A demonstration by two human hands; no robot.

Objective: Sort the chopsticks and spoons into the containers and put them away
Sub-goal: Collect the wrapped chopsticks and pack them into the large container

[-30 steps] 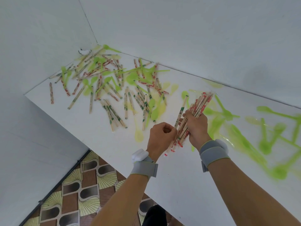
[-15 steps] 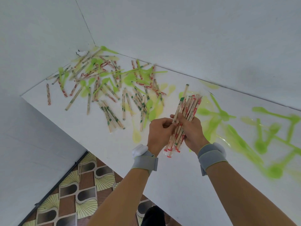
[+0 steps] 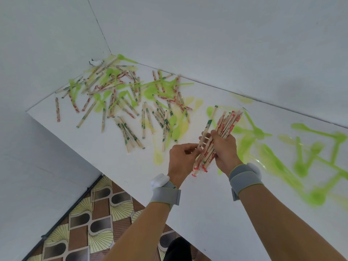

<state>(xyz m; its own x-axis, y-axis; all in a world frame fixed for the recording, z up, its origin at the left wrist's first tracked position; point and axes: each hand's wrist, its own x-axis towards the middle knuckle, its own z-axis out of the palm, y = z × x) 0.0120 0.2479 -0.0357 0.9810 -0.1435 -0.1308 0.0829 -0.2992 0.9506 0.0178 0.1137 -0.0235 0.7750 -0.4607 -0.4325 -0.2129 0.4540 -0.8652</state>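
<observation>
Gathering step: right hand [image 3: 224, 147] grips a chopstick bundle [image 3: 216, 140]; left hand [image 3: 181, 160] pinches its side. Next, loose chopsticks [image 3: 128, 117] at ten o'clock need collecting.

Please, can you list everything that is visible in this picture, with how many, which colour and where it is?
bundle of chopsticks: one bundle, red-printed wrappers plus one green-printed, held above the table
loose chopsticks: many, red or green print, scattered over the table's far left
spoons: many, green and some pale yellow, mixed into the pile and spread at right
table: one, white, against white walls
floor: brown and yellow pattern, lower left
wristbands: two, grey
left hand: pinches the bundle's near side
right hand: grips the bundle
</observation>
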